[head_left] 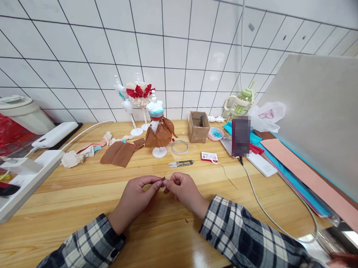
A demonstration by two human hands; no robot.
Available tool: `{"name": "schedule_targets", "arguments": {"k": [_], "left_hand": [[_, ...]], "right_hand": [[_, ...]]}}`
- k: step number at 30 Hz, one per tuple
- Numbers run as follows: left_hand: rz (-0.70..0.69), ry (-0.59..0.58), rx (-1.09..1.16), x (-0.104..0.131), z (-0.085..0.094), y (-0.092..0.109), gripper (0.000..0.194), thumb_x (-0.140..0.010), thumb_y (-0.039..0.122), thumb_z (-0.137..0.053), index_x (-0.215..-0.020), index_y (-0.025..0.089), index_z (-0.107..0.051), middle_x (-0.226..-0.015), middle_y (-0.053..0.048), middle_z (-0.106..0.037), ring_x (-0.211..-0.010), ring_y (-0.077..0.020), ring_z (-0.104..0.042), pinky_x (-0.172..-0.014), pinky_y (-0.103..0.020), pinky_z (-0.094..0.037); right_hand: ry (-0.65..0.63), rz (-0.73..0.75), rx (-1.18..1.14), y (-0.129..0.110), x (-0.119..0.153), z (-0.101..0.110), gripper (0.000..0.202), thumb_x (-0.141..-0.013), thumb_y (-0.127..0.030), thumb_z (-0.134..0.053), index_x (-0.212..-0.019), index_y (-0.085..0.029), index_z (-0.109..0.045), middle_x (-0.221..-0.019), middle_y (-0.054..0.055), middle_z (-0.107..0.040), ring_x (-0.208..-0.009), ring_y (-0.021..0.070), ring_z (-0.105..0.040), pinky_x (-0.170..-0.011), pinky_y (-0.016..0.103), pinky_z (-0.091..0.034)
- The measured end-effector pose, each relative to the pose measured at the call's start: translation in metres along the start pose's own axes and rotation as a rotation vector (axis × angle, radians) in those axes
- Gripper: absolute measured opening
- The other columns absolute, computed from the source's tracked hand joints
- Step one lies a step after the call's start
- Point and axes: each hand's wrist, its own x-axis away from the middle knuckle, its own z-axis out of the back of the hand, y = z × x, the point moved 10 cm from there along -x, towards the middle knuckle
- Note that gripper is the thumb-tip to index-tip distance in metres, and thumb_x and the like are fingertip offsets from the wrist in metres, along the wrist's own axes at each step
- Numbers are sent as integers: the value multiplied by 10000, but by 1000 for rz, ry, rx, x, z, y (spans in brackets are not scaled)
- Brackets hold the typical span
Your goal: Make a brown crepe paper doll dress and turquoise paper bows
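Note:
My left hand [138, 196] and my right hand [184, 190] meet above the wooden table, fingertips pinched together on a tiny brown scrap [164, 178]. Just beyond them lie black-handled thread snips [181, 163]. A small white mannequin [154, 127] wearing a gathered brown skirt [159, 137] stands behind the snips, with a wire ring [180, 147] to its right. Brown paper pieces [118, 153] lie flat to its left. A red and white card [209, 156] with a loose thread is right of the snips.
Two more mannequins [138, 93], a cardboard box [198, 127] and a pink bowl [215, 134] stand toward the tiled wall. A phone [241, 136] and cable are at right, beside stacked coloured sheets [302, 167]. A power strip [25, 182] lines the left side.

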Motion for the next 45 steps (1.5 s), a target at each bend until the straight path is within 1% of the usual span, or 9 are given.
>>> {"name": "schedule_targets", "arguments": {"k": [4, 7, 13, 21, 29, 32, 36, 40, 45], "left_hand": [[-119, -5, -68, 1, -2, 6, 257, -832, 391, -554, -879, 238, -754, -886, -17, -766, -831, -198, -708, -777, -282, -548], [-131, -2, -95, 2, -2, 7, 266, -848, 393, -535, -868, 239, -752, -880, -13, -765, -821, -193, -707, -750, -269, -546], [7, 15, -18, -1, 1, -3, 265, -821, 400, -550, -836, 211, -735, -854, -22, -761, -790, -195, -695, -753, -274, -536], [173, -19, 248, -3, -1, -16, 263, -803, 411, -572, -787, 180, -697, -801, -41, -743, -784, -200, -669, -767, -287, -513], [261, -164, 423, 3, -26, -24, 307, -784, 452, -590, -735, 166, -690, -680, -31, -712, -611, -165, -620, -569, -242, -490], [208, -175, 336, 2, -25, -20, 299, -803, 437, -573, -776, 174, -714, -721, -31, -732, -654, -169, -640, -618, -241, -504], [40, -132, 102, -1, -14, -6, 273, -830, 401, -544, -862, 218, -743, -827, -25, -758, -754, -187, -677, -730, -269, -526], [-103, -85, -39, -1, -8, 7, 268, -840, 361, -536, -937, 215, -739, -856, -35, -760, -749, -183, -691, -714, -270, -540], [-229, -49, -156, 3, -7, 17, 256, -857, 346, -532, -923, 210, -738, -831, -43, -754, -718, -168, -685, -687, -254, -537]], "right_hand": [[9, -6, 26, 0, 0, 1, 295, -797, -361, -564, -592, -178, -456, -612, 8, -647, -371, 42, -395, -372, 176, -303], [15, 1, 27, -1, 0, 0, 293, -793, -350, -569, -589, -181, -442, -608, 6, -644, -364, 40, -395, -364, 173, -298], [0, 37, 71, -4, 0, -1, 292, -784, -350, -587, -601, -183, -432, -605, 7, -640, -383, 43, -414, -376, 167, -309], [-55, 54, 44, -6, -1, 1, 306, -766, -416, -611, -640, -189, -448, -632, -4, -622, -396, 60, -422, -358, 184, -347], [-26, 106, 114, -5, -2, 2, 277, -770, -387, -608, -645, -183, -470, -623, -9, -616, -419, 58, -434, -391, 180, -329], [-12, 125, 142, -7, -3, 4, 268, -781, -376, -595, -641, -182, -474, -622, -8, -620, -433, 58, -442, -413, 180, -337], [-19, 119, 139, -6, -4, 4, 273, -805, -393, -567, -652, -185, -479, -627, -6, -625, -425, 61, -444, -413, 185, -340], [-21, 98, 140, -2, -5, 4, 301, -812, -433, -561, -656, -188, -482, -612, -10, -615, -415, 63, -443, -402, 188, -337], [-16, 88, 138, -3, -4, 3, 306, -805, -431, -576, -644, -191, -475, -596, -18, -606, -417, 63, -438, -413, 190, -343]]}}
